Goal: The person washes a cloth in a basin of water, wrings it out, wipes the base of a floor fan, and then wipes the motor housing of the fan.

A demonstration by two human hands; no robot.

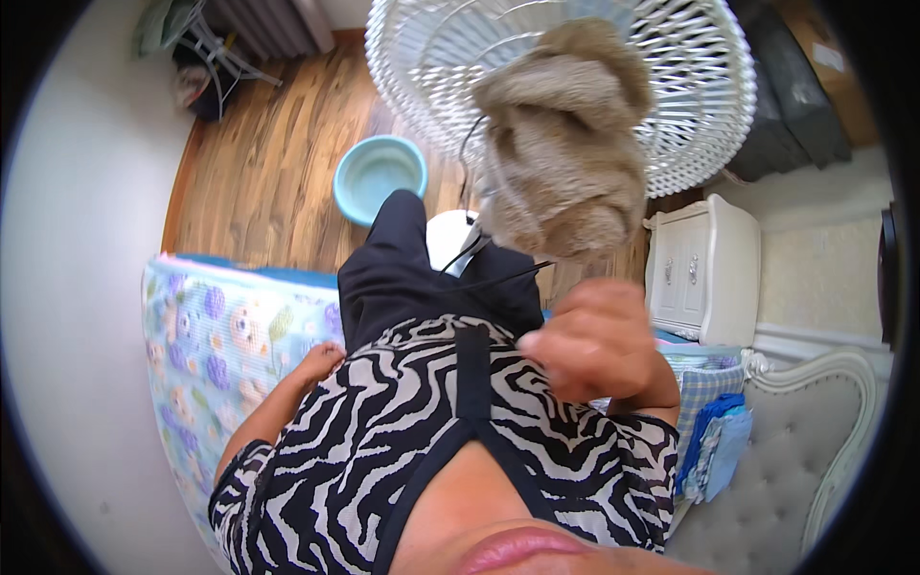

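My right hand [600,341] is raised in front of my torso, blurred, with its fingers curled. Whether anything lies inside it cannot be made out. Just beyond it is a beige fluffy plush cloth or cover [568,158], bunched up in front of a white woven wicker piece [697,108] with a braided rim. Thin black cords [496,282] run below the cloth, over my dark trousers. Between my knees shows a white object [449,241]. My left hand [323,359] rests low beside my hip, at the patterned bedding [248,338]; its fingers are partly hidden.
A light-blue plastic basin [381,176] stands on the wood floor [287,144]. To the right are a white bedside cabinet [701,269], folded blue fabrics [719,445] and a grey tufted headboard [783,460]. A white metal-legged stand [223,54] is at the far left, near a curtain [277,29].
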